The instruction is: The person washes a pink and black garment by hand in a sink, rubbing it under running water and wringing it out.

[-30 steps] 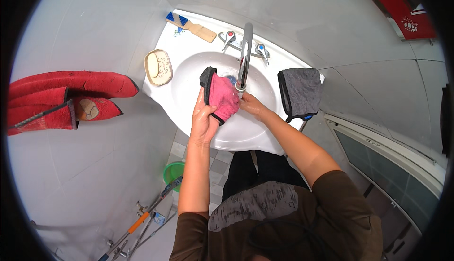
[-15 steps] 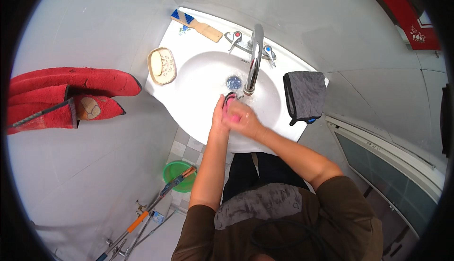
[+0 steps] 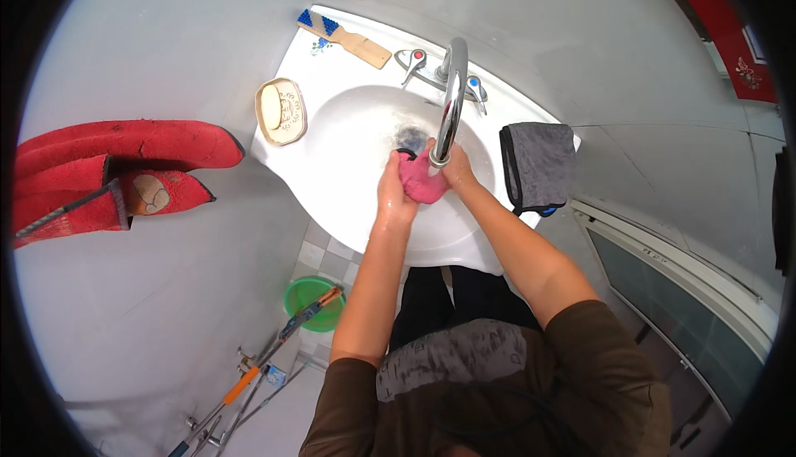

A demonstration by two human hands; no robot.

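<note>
Pink black-edged cloth [image 3: 423,186], gripped in the curled fingers of left hand [image 3: 393,190] and right hand [image 3: 458,169] within the washbasin's [image 3: 336,159] front edge; likely soft, water-heavy, slippery, best held by opposite hems.

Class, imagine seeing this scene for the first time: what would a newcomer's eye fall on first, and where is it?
Probably the pink cloth, held between the left hand and right hand under the chrome faucet, over the white sink. Next might come the large red towel along the left wall, then the green basin at the sink's lower left.
</note>
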